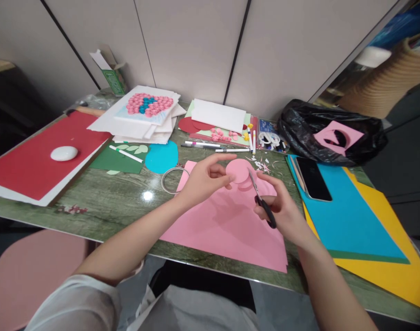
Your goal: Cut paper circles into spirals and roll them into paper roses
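My left hand (210, 177) pinches the left edge of a round pink paper disc (238, 170), holding it up over the table. In my right hand (279, 207) is a pair of scissors (256, 186) with black handles, fingers through the loops. The blade tips touch the disc's right side, and the blades look almost closed. Just below the held disc, another rounded pink paper piece (245, 185) shows, partly covered. Large pink paper sheets (227, 234) lie flat beneath both hands. A silvery ring (163, 184) rests beside my left wrist.
A phone (313, 178) lies on blue paper (361, 220) at right, over yellow paper (396, 262). Behind stands a black plastic bag (299, 133) with pink offcut (351, 138). Paper scraps (261, 165), markers (203, 145), blue paper (161, 157) and red paper (31, 156) lie around.
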Motion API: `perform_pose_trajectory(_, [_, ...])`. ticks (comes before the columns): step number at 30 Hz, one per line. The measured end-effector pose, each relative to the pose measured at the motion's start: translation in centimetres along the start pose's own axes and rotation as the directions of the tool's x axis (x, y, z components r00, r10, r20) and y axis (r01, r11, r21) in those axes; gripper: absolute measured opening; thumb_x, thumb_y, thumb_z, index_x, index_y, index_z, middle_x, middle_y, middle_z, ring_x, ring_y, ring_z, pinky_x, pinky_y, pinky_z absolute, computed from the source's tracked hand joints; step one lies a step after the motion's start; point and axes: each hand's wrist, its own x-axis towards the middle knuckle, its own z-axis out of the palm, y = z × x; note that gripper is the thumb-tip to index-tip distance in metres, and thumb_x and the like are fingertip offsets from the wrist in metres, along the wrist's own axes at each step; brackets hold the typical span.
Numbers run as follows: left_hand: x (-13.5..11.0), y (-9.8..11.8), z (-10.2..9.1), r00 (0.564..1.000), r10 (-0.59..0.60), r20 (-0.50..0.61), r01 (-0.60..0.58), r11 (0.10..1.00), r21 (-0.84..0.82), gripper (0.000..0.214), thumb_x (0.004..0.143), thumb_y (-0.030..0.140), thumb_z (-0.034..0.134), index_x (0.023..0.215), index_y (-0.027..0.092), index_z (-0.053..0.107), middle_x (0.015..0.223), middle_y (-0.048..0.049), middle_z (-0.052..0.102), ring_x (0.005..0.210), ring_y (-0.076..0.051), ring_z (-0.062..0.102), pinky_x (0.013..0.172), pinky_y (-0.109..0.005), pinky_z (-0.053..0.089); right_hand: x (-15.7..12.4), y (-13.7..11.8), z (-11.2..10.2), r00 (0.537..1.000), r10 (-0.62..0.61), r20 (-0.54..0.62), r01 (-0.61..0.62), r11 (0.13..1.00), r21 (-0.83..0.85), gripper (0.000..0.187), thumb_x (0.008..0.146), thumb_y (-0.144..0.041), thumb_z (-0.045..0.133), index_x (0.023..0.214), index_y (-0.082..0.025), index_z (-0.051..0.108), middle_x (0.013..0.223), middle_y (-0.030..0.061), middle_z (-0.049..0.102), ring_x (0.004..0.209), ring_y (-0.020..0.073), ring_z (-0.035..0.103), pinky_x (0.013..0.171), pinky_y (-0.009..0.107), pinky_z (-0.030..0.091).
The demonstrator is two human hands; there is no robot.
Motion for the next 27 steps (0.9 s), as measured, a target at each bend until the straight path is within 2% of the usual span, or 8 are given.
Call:
perform_pose_trajectory(6, [-0.06, 0.32, -0.03, 1.000, -0.002, 0.019, 0.002, 1.000, 0.010, 0.041, 0.073, 0.024, 0.067, 0.114, 0.021, 0.058, 0.065, 0.0024, 0.063, 0.057, -0.011, 0.063, 0.059, -0.024, 0.052, -0.12, -0.57, 0.01, 1.000, 0.004, 0.010, -0.004, 1.000, 0.012, 0.071, 0.075, -0.033, 0.067, 0.133, -0.035, 0.027, 0.058, -0.0074, 0.047, 0.049, 0.0103, 0.039, 0.047, 0.024, 0.031])
perform_pose_trajectory(14, [-0.02, 0.20, -0.08, 0.989, -0.052, 0.139, 0.048, 0.998, 0.033, 0.042, 0.074, 0.020, 0.065, 0.115, 0.022, 0.059, 0.063, 0.0033, 0.061, 0.057, -0.011, 0.064, 0.055, -0.022, 0.050, -0.13, -0.59, -0.02, 0.999, -0.010, 0.040, 0.009, 1.000, 0.019, 0.073, 0.075, -0.037, 0.069, 0.134, -0.033, 0.025, 0.062, -0.0068, 0.047, 0.051, 0.0099, 0.039, 0.049, 0.023, 0.029])
perform_pose_trajectory(27, [0.01, 0.46, -0.13, 0.993, -0.072, 0.089, 0.068, 0.996, 0.049, 0.040, 0.074, 0.020, 0.064, 0.113, 0.019, 0.058, 0.066, 0.0026, 0.060, 0.061, -0.011, 0.064, 0.058, -0.023, 0.051, -0.13, -0.50, 0.12, 1.000, -0.006, 0.021, 0.005, 1.000, 0.027, 0.067, 0.077, -0.028, 0.067, 0.131, -0.035, 0.029, 0.060, -0.0078, 0.048, 0.051, 0.0088, 0.039, 0.048, 0.022, 0.030])
